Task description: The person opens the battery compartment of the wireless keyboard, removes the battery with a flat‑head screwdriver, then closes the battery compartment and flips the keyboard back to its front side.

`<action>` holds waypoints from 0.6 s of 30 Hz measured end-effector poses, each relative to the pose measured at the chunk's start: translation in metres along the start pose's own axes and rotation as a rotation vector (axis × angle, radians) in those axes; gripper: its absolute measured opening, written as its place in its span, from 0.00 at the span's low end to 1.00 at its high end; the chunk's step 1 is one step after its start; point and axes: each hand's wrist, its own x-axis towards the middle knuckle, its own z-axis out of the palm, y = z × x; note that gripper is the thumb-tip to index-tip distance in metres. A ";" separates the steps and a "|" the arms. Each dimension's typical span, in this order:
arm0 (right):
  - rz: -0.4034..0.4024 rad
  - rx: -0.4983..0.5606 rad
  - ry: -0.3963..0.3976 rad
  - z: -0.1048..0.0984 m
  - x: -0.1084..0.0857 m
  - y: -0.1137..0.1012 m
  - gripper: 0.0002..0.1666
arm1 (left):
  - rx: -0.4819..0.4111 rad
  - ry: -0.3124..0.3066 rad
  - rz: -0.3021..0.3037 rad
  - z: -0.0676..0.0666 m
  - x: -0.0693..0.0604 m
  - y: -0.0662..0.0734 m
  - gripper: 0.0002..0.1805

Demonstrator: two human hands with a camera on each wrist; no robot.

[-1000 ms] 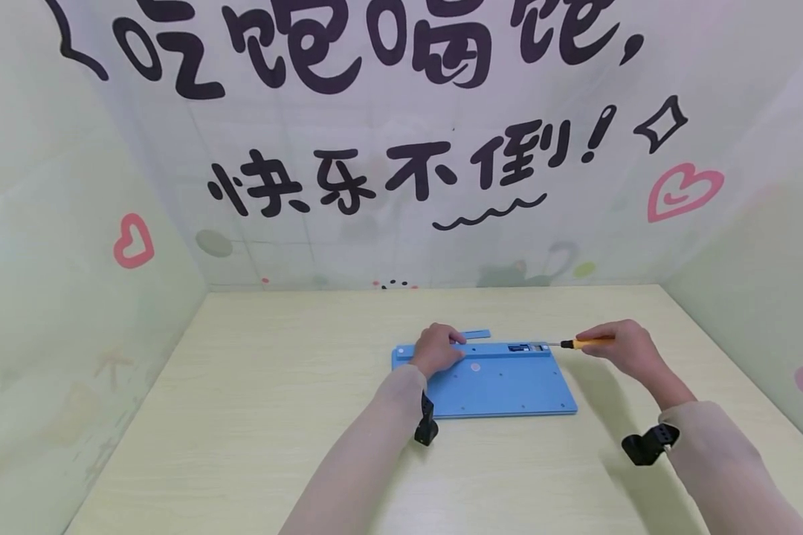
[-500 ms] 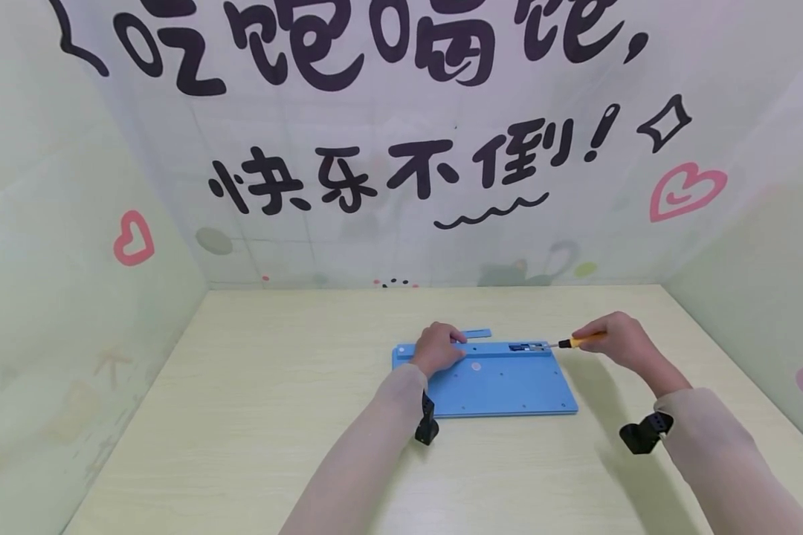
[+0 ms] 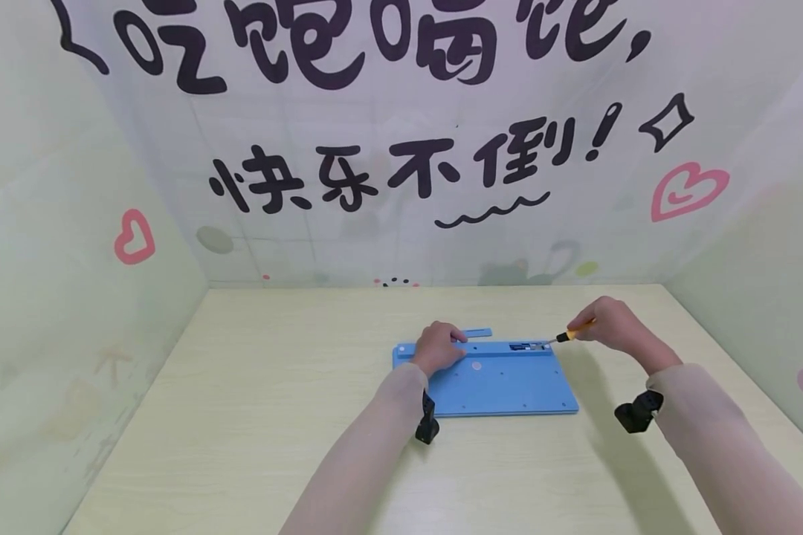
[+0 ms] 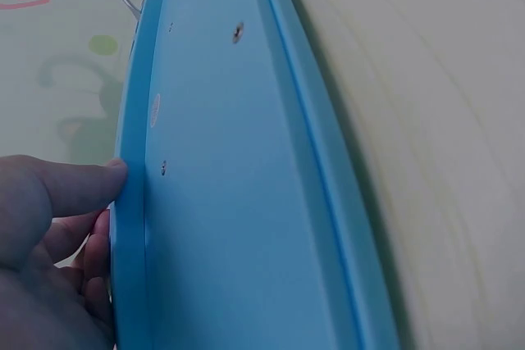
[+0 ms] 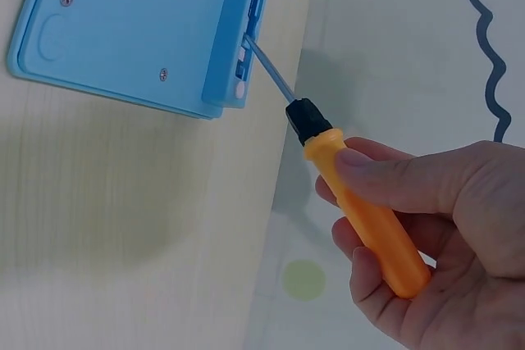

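A light blue keyboard (image 3: 508, 386) lies underside up on the table, its screw heads showing. My left hand (image 3: 439, 348) holds the raised ridge along its far edge; in the left wrist view the thumb (image 4: 94, 182) lies on the ridge and the fingers curl behind it. In my right hand (image 3: 612, 325) is a screwdriver (image 5: 373, 235) with an orange handle and black collar. Its metal shaft slants down, the tip in the open battery compartment (image 3: 525, 347) at the ridge's right end. A narrow blue cover (image 3: 478, 332) lies just behind the keyboard, partly hidden by my left hand.
The pale wood table (image 3: 241, 416) runs back to a printed wall (image 3: 375, 245) with black lettering. Side panels stand left and right. A black wrist camera (image 3: 426, 427) sits on the left sleeve, another wrist camera (image 3: 639, 412) on the right.
My right hand has risen and shifted slightly left, tilting the screwdriver from nearly level to a steeper slant, its tip still at the compartment. The left hand and keyboard hold their place.
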 end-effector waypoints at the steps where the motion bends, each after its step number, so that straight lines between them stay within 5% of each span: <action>1: 0.002 -0.002 -0.008 -0.001 0.001 -0.001 0.06 | -0.003 -0.001 -0.002 0.000 0.000 0.000 0.09; 18: -0.006 -0.060 -0.088 -0.011 0.017 -0.009 0.06 | -0.012 -0.015 -0.012 -0.003 -0.001 0.002 0.09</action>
